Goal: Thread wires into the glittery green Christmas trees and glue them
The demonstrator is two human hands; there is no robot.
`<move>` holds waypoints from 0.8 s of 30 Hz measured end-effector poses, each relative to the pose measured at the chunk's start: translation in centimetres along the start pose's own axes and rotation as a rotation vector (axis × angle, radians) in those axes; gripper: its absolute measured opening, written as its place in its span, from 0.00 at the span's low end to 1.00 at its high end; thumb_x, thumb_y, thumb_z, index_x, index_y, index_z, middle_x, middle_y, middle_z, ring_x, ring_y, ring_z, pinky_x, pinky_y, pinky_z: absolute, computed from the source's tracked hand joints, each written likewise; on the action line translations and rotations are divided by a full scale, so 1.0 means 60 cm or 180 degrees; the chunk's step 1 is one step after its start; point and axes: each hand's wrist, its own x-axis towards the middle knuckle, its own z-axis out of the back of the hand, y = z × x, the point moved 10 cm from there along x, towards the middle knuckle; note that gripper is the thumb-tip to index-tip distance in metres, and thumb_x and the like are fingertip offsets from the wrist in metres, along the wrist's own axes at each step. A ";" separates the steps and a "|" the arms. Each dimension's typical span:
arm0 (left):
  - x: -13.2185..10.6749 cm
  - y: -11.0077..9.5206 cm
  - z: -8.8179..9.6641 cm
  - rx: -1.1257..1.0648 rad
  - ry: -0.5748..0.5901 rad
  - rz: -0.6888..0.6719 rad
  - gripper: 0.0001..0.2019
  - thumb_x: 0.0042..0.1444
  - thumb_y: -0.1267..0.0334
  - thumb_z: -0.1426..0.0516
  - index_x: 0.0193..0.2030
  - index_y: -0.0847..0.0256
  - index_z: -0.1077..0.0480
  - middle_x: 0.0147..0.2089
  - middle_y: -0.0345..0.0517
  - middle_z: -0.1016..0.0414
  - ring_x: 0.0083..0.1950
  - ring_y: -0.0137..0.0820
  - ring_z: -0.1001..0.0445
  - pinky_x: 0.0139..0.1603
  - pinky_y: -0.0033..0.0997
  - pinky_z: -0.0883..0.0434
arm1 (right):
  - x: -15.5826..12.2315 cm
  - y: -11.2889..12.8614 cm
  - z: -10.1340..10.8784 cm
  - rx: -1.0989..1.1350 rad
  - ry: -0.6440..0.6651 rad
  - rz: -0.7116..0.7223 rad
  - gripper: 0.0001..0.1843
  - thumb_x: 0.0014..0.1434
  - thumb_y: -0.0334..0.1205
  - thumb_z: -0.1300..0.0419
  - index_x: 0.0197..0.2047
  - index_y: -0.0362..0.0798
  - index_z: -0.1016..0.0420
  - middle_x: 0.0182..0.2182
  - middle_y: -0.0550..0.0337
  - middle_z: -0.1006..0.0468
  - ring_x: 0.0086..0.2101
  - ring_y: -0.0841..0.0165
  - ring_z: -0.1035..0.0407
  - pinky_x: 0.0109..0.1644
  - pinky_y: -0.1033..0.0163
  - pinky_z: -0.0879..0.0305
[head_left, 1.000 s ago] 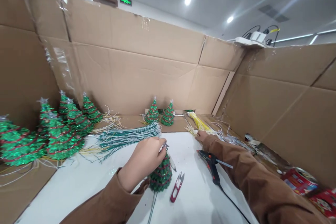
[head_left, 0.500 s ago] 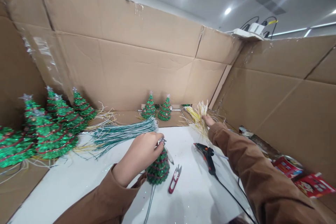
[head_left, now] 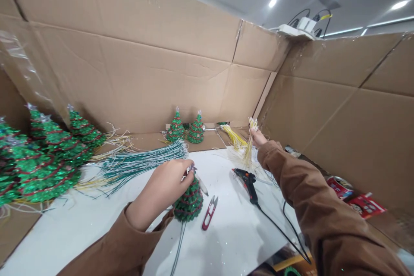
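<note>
My left hand [head_left: 161, 187] pinches the top of a small green glitter Christmas tree [head_left: 189, 200] that stands on the white table [head_left: 97, 228], its wire stem trailing toward me. My right hand [head_left: 258, 138] is stretched far out and closed on a bundle of pale yellow wires [head_left: 249, 146], lifted upright above the table. A loose pile of yellow wires [head_left: 233, 134] lies just left of that hand.
Red snips [head_left: 209, 212] and a black glue gun [head_left: 247, 181] with its cord lie between my arms. A sheaf of green-and-white wires [head_left: 142, 161] lies to the left. Finished trees [head_left: 45, 159] crowd the left side; two trees [head_left: 186, 127] stand at the back. Cardboard walls [head_left: 155, 73] enclose the table.
My right hand has closed on the yellow wire bundle and raised it off the table. The left hand keeps its hold on the tree top. The camera has tilted down and left.
</note>
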 end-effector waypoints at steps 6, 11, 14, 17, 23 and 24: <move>-0.001 -0.002 0.001 -0.0062 0.0013 -0.0049 0.09 0.57 0.67 0.54 0.27 0.59 0.38 0.30 0.43 0.28 0.31 0.32 0.31 0.30 0.30 0.45 | 0.002 0.000 -0.005 -0.0337 -0.0021 -0.0120 0.17 0.63 0.43 0.44 0.52 0.44 0.33 0.48 0.53 0.29 0.43 0.64 0.30 0.44 0.54 0.29; 0.001 -0.002 0.000 -0.0078 0.0014 -0.0074 0.09 0.57 0.67 0.54 0.28 0.60 0.37 0.32 0.44 0.27 0.32 0.33 0.31 0.31 0.30 0.44 | -0.006 -0.005 -0.032 -0.0449 0.0135 -0.0092 0.16 0.63 0.42 0.43 0.51 0.44 0.32 0.47 0.54 0.28 0.42 0.65 0.30 0.44 0.54 0.29; 0.001 -0.001 0.000 -0.0105 0.0031 -0.0081 0.09 0.58 0.67 0.54 0.30 0.59 0.36 0.32 0.44 0.27 0.33 0.33 0.30 0.31 0.30 0.44 | -0.004 0.019 -0.045 -0.0361 0.0137 0.0084 0.15 0.63 0.42 0.44 0.50 0.44 0.32 0.45 0.54 0.28 0.40 0.66 0.29 0.42 0.56 0.29; 0.001 -0.001 -0.001 -0.0105 0.0061 -0.0088 0.10 0.58 0.66 0.54 0.29 0.59 0.37 0.31 0.44 0.27 0.32 0.32 0.30 0.31 0.29 0.44 | 0.006 0.082 -0.042 -0.0142 0.0027 0.0432 0.14 0.63 0.42 0.44 0.48 0.43 0.31 0.42 0.56 0.27 0.36 0.69 0.29 0.38 0.60 0.29; 0.002 -0.006 -0.002 -0.0075 0.0047 -0.0091 0.09 0.58 0.66 0.54 0.28 0.59 0.38 0.30 0.43 0.27 0.31 0.32 0.31 0.29 0.29 0.46 | 0.019 0.220 -0.025 0.0395 -0.0103 0.1126 0.14 0.65 0.46 0.47 0.44 0.43 0.31 0.31 0.62 0.28 0.25 0.76 0.34 0.27 0.68 0.34; 0.003 -0.007 -0.002 -0.0063 0.0046 -0.0089 0.09 0.58 0.66 0.54 0.28 0.59 0.38 0.30 0.43 0.28 0.31 0.32 0.31 0.29 0.29 0.46 | 0.018 0.233 -0.026 0.0451 -0.0091 0.1200 0.13 0.65 0.46 0.47 0.42 0.43 0.31 0.29 0.64 0.30 0.23 0.77 0.36 0.25 0.69 0.35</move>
